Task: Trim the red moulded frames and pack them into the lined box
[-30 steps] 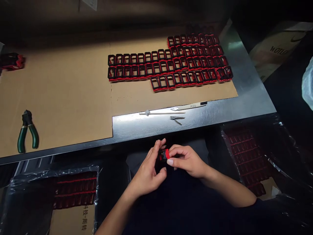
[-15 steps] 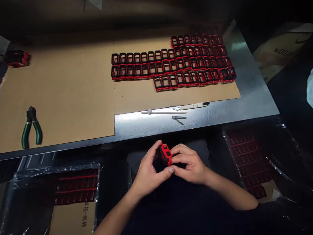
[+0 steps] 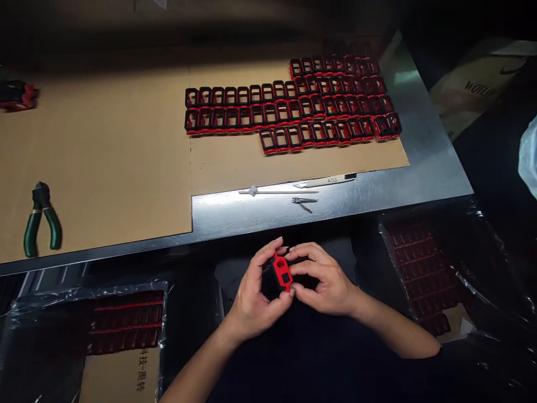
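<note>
My left hand (image 3: 255, 294) and my right hand (image 3: 325, 277) both grip a small red and black plastic housing (image 3: 282, 271) in front of my body, below the table's near edge. Its red face, with a round hole and a squarish dark opening, is turned up. The left thumb and fingers clasp its two ends; the right fingertips press along its right side. Rows of similar red and black frames (image 3: 281, 112) stand on the cardboard (image 3: 126, 140). Nearer lie a knife marked A55 (image 3: 329, 181), a thin stick with a white tip (image 3: 279, 192) and nail clippers (image 3: 304, 202).
Green-handled pliers (image 3: 43, 221) lie at the left of the cardboard. More red and black parts (image 3: 20, 96) sit at the far left. Plastic-lined boxes with rows of dark red parts flank me, left (image 3: 126, 319) and right (image 3: 419, 268). A metal table edge (image 3: 377, 204) runs before me.
The housing has been turned in my hands, so its red face shows more fully. My right fingers have shifted slightly along it. The whole view has drifted a little.
</note>
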Action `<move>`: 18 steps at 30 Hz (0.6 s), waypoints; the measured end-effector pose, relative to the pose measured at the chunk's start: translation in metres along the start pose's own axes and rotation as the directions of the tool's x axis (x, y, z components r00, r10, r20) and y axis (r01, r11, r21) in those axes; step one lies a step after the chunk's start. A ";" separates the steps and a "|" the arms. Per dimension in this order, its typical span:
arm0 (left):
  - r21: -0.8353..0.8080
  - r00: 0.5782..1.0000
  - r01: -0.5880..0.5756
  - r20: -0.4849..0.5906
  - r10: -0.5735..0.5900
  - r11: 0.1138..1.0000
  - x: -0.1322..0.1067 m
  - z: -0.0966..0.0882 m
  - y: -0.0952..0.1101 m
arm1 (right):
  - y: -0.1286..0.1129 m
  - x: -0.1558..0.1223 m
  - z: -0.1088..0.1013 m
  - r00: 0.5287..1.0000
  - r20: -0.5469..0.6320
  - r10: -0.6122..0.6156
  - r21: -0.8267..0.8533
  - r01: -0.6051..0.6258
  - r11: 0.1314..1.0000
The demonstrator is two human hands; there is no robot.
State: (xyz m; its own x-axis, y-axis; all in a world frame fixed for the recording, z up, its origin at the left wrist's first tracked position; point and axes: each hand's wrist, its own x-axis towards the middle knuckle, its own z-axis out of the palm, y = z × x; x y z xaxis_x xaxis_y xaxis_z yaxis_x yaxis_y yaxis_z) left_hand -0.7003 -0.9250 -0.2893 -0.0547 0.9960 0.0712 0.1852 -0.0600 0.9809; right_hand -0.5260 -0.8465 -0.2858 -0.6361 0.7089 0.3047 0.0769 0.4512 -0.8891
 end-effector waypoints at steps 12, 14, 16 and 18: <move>0.142 0.996 -0.054 0.082 0.043 0.988 0.002 0.000 -0.003 | 0.003 -0.007 -0.002 0.847 0.257 0.464 0.583 -0.519 0.625; 0.136 0.996 -0.047 0.086 0.035 0.990 0.001 0.000 -0.004 | 0.002 -0.007 -0.001 0.832 0.286 0.476 0.617 -0.540 0.572; 0.135 0.995 -0.048 0.088 0.036 0.990 0.001 0.000 -0.005 | 0.001 -0.006 -0.001 0.824 0.305 0.477 0.631 -0.550 0.547; 0.143 0.995 -0.051 0.090 0.038 0.988 0.000 0.001 -0.006 | -0.001 -0.005 -0.001 0.818 0.313 0.483 0.624 -0.561 0.545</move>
State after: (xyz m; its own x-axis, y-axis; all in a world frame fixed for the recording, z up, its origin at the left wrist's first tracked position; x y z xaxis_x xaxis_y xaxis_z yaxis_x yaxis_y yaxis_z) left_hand -0.7004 -0.9245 -0.2953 0.0407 0.9949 0.0921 0.3258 -0.1003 0.9401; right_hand -0.5219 -0.8497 -0.2862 -0.7238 0.6276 -0.2869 -0.0803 -0.4896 -0.8682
